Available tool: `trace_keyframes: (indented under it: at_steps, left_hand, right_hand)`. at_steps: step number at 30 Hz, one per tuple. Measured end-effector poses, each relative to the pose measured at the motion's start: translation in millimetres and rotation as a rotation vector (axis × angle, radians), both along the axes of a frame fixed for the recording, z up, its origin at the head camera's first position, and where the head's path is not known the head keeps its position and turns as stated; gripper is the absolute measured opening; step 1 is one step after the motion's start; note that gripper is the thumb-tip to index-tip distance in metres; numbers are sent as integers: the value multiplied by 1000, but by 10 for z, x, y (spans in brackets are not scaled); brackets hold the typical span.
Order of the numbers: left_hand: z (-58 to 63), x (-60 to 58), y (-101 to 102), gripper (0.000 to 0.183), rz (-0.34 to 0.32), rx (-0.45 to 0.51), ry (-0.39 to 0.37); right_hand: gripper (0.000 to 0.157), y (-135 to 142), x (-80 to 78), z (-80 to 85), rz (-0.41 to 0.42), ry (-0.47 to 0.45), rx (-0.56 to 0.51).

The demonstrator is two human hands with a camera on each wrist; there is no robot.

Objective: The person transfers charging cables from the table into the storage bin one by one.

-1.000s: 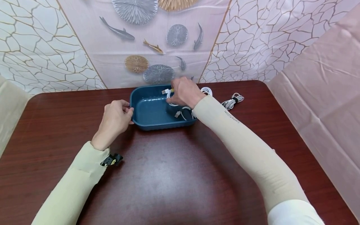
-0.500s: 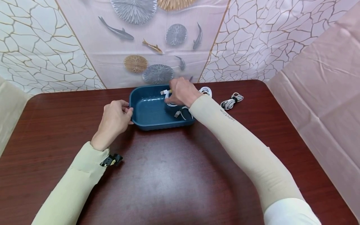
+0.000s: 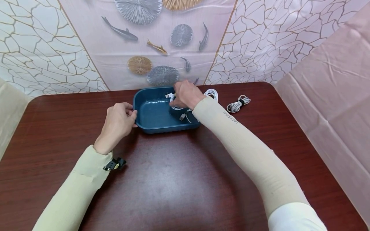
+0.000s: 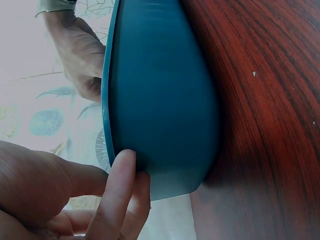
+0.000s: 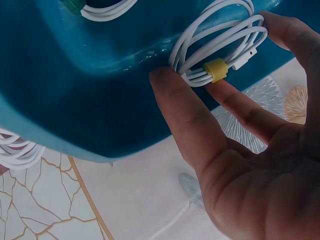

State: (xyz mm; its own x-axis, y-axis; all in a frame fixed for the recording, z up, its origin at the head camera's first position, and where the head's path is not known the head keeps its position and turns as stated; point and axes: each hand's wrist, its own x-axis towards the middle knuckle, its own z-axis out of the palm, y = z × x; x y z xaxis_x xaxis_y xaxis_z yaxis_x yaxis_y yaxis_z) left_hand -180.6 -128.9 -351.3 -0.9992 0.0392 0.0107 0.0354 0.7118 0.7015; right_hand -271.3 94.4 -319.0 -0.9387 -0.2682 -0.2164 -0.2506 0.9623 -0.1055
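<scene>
A deep blue rectangular tray [image 3: 154, 129] stands near the table's back edge. My left hand [image 3: 118, 121] grips its left end, with the thumb and fingers on either side of the rim, as the left wrist view of the tray [image 4: 165, 90] shows. Over the tray's right part, my right hand [image 3: 187, 94] holds a coiled white USB cable [image 5: 217, 42] between thumb and fingers. A yellow tie [image 5: 216, 70] binds this coil. Another white cable [image 5: 110, 11] with a green tie lies in the tray, its USB plug [image 3: 182, 116] showing; the right forearm partly hides it.
Outside the tray to the right lie a coiled white cable [image 3: 211, 93] and a cable bundle [image 3: 238, 104] with a dark tie. A patterned cloth [image 3: 121, 70] hangs behind the dark wooden table [image 3: 162, 179], and a pink cloth [image 3: 326, 106] borders its right side.
My right hand has shifted slightly left over the tray with the cable, and the right forearm has swung a little left. The left hand keeps its grip on the rim.
</scene>
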Motion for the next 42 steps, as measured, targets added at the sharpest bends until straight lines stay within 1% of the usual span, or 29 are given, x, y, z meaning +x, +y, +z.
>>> trace_keyframes:
  at_steps: [11,19,31,36,42]
  left_hand:
    - [-14,6,-11,29,8,-15,25]
    - [-12,4,-6,29,8,-13,20]
    - [-2,0,-2,32,5,-11,1]
    - [1,0,0,32,7,-12,-1]
    - [6,1,-3,31,10,-18,-5]
  right_hand:
    - [42,1,-41,-30,-8,-16,15]
    - [39,-14,-61,-76,-25,-35,31]
    - [41,-13,-81,-91,-21,-66,36]
    - [43,-29,-91,-102,-33,-82,30]
    - [40,-65,-94,-113,-33,-81,65]
